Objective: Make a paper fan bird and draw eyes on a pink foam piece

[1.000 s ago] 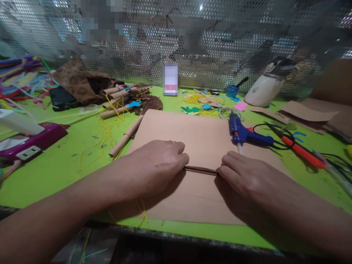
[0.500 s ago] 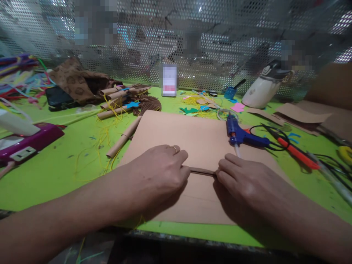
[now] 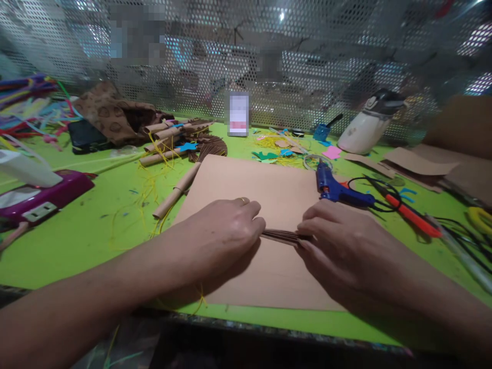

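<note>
A narrow brown strip of pleated paper spans the gap between my two hands, its stacked folds showing edge-on. My left hand pinches its left end, fingers curled and a ring on one of them. At the other end my right hand grips it between thumb and fingers. The ends inside both hands are hidden. Below lies a flat brown sheet of paper on the green table. A blue glue gun rests at the sheet's right edge, just beyond my right hand.
Rolled paper tubes with yellow string lie at left, near a purple power strip. A phone stands at the back. A white bottle, an orange-handled tool and brown paper pieces are at right.
The pleated paper now shows several fanned layers where it looked thinner before. My right hand has shifted slightly up and left and turned, its thumb now lower at the strip's edge.
</note>
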